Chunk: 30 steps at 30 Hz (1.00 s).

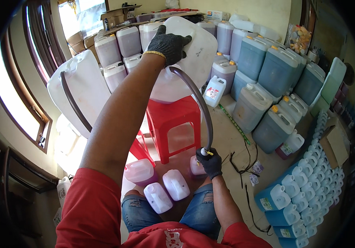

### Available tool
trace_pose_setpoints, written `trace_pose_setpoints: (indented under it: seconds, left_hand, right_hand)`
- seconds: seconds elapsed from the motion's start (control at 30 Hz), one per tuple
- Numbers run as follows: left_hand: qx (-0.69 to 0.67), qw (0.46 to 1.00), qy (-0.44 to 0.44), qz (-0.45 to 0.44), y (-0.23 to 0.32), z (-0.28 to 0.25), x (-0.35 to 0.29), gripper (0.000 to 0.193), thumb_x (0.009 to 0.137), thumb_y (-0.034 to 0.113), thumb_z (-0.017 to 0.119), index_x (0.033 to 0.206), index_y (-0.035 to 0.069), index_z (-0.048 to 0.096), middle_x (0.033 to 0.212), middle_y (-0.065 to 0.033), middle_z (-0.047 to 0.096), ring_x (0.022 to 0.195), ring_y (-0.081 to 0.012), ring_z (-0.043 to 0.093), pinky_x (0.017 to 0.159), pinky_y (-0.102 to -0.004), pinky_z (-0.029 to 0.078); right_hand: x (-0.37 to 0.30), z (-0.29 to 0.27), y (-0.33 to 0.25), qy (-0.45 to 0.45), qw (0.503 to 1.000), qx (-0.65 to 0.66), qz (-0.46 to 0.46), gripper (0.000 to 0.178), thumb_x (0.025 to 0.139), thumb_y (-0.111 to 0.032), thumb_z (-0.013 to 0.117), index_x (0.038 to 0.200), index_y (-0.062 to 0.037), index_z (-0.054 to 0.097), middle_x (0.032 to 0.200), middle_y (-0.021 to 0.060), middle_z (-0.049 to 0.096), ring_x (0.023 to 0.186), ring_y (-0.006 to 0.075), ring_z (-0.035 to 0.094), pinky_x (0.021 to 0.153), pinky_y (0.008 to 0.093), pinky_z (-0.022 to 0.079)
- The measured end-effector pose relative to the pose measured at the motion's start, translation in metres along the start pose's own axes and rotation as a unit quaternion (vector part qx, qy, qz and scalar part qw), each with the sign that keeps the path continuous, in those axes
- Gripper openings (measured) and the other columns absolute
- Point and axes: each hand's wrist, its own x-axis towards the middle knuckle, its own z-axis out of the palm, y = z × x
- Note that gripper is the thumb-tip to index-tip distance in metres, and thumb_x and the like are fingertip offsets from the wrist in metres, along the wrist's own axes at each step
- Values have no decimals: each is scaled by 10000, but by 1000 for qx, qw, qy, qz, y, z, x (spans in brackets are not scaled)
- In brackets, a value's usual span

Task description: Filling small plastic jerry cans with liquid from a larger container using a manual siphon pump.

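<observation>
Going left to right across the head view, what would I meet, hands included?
Large white jerrycan by the window side → black-gloved left hand → black-gloved right hand → dark, orange-capped jerrycan on the floor → open brown cardboard box.

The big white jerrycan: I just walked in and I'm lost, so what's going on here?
The person's gloved left hand rests on the big white jerrycan, which appears to sit on the red stool. The gloved right hand grips the lower end of the hose, at a partly hidden small jug. Three other small jugs sit nearby. Whether liquid is flowing can't be seen.
</observation>
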Motion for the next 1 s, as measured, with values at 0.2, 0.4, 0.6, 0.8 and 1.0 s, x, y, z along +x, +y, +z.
trace_pose_setpoints:
  seconds: [0.2,0.4,0.6,0.8,1.0]
  left_hand:
    - [3,1000,-11,-8,0,-6,-4,540,892,328,740,1415,243,635,1127,-110,763,1120,-293,713,1210,-574,219]
    - [-4,1000,14,-3,-9,-2,-5,598,884,304,725,1463,215,602,1038,-137,774,1050,-292,712,1166,-514,265]
    - [0,1000,23,-2,-12,2,-3,598,888,303,726,1465,210,599,1048,-127,773,1053,-294,707,1142,-512,288]
    - [6,1000,25,-5,-16,2,-5,606,893,299,732,1475,211,587,1041,-126,773,1056,-298,709,1147,-525,282]
    - [-4,1000,-6,-19,-7,-2,1,556,886,351,744,1426,262,638,1186,-114,749,1155,-295,696,1193,-542,244]
  right_hand:
    - [0,-3,1,-27,999,5,-17,535,727,-163,939,1166,-16,669,1018,123,760,950,221,737,882,362,583]
    - [2,-3,-7,-42,999,-23,-19,582,716,-158,942,1202,-19,653,1055,123,749,985,241,730,912,372,579]
    - [2,-4,-3,-50,998,-41,-16,652,704,-167,948,1255,-21,631,1089,129,741,1009,250,725,930,381,578]
    - [2,6,-5,-17,998,-52,-17,539,751,-244,925,1169,-9,678,970,129,760,904,244,744,847,374,588]
    - [17,11,29,21,996,-30,80,427,862,-425,834,911,-14,728,719,117,735,685,239,735,656,380,561]
